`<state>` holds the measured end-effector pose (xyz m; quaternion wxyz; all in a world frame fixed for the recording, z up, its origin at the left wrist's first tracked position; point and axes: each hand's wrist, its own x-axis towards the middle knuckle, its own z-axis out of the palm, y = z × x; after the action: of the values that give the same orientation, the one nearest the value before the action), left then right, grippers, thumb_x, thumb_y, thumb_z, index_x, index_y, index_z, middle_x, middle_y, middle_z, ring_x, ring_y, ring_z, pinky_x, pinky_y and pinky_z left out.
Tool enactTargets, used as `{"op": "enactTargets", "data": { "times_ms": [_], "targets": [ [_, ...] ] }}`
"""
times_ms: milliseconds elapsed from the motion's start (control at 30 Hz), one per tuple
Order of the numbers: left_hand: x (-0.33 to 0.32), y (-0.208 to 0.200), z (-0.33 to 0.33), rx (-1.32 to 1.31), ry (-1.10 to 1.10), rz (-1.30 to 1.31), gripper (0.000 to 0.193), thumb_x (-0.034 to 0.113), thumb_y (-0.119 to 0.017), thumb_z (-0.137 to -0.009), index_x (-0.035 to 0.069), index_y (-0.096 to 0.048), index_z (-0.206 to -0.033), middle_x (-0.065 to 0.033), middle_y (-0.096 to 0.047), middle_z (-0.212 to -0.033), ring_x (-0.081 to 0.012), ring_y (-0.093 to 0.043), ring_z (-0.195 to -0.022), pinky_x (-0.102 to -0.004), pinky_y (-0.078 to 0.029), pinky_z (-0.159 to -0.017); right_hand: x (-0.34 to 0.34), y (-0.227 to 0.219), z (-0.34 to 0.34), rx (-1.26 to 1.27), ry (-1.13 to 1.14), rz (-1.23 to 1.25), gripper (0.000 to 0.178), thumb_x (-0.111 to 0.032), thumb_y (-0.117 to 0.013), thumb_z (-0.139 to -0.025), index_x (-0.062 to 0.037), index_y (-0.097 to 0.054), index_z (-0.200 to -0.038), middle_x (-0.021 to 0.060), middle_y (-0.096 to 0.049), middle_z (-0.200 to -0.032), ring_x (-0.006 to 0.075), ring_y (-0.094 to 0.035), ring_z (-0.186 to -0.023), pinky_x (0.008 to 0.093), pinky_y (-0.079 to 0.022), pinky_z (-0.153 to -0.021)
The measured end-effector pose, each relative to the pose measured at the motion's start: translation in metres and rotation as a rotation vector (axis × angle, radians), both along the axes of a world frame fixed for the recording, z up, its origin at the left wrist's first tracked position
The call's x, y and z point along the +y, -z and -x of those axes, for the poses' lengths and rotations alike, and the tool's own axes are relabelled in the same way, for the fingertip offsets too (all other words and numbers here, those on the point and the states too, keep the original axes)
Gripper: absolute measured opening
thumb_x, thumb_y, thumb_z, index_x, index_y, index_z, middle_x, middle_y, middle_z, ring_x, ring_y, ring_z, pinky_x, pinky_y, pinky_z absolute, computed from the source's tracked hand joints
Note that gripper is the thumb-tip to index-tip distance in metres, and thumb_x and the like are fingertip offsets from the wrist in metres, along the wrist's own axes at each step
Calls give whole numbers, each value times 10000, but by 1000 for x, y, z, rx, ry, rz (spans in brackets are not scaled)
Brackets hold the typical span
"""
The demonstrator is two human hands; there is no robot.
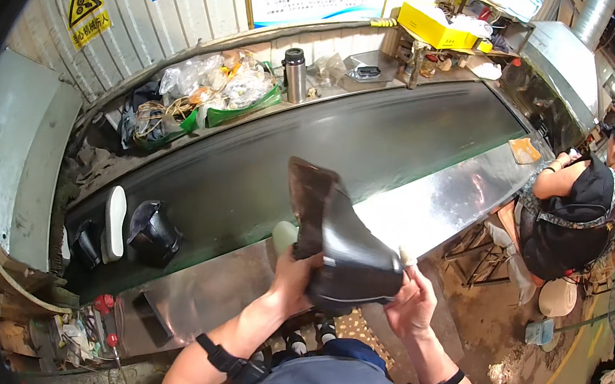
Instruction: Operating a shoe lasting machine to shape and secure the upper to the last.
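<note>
A black leather boot (352, 264) is held up in front of my body, its toe pointing right and its brown-lined shaft opening tilted up to the left. My left hand (291, 281) is closed round the boot's left side, with some fingers hidden behind it. Beside that hand shows a pale green rounded thing (285, 236), whose kind I cannot make out. At the toe, my right hand (414, 303) grips the boot with bent fingers. A small whitish piece (405, 256) shows at its fingertips, too small to name.
A dark conveyor belt (267, 148) runs across, with a metal ledge (226, 282) along its near side. On the belt's left lie a white sole (114, 225) and black boot pieces (153, 234). A steel flask (294, 75) stands behind. Another person (579, 197) sits at right.
</note>
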<state>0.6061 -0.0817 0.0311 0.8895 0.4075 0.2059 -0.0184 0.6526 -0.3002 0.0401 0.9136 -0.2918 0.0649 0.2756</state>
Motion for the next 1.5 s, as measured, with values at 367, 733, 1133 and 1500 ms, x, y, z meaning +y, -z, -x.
{"op": "enactTargets", "data": {
  "times_ms": [367,733,1133,1500],
  "targets": [
    [27,9,35,-137,47,123,356,246,-447,-1051,9,-515,-1308,-102,-614,-1255,-203,-632,-1097,-372,-543,-954,13,26,-2,-102,-396,-226,769,27,-564,-917,-172,-193,-1561,89,-645,-1079,152,-637,-902,295,-529,-825],
    [42,-17,25,-140,-203,-337,329,217,-581,-990,16,-551,-1249,-83,-656,-1116,-181,-627,-1005,-341,-527,-893,19,53,-18,-257,-303,119,745,-39,-629,-949,-190,-195,-1535,128,-629,-1080,220,-637,-916,320,-521,-783],
    [39,8,-5,123,-178,-98,535,463,-598,-976,9,-537,-1252,-97,-633,-1201,-215,-591,-1102,-343,-497,-861,1,0,-9,-514,109,473,670,-16,-612,-957,-30,-281,-1539,-21,-588,-950,34,-520,-726,180,-426,-593],
    [95,125,-25,351,-148,-372,399,229,-694,-935,-44,-630,-1219,-112,-699,-1114,-207,-659,-962,-343,-503,-904,-40,118,81,-1469,31,1159,921,-121,-897,-681,-5,-361,-1421,174,-431,-1396,362,-518,-1254,472,-492,-1016]
  ]
}}
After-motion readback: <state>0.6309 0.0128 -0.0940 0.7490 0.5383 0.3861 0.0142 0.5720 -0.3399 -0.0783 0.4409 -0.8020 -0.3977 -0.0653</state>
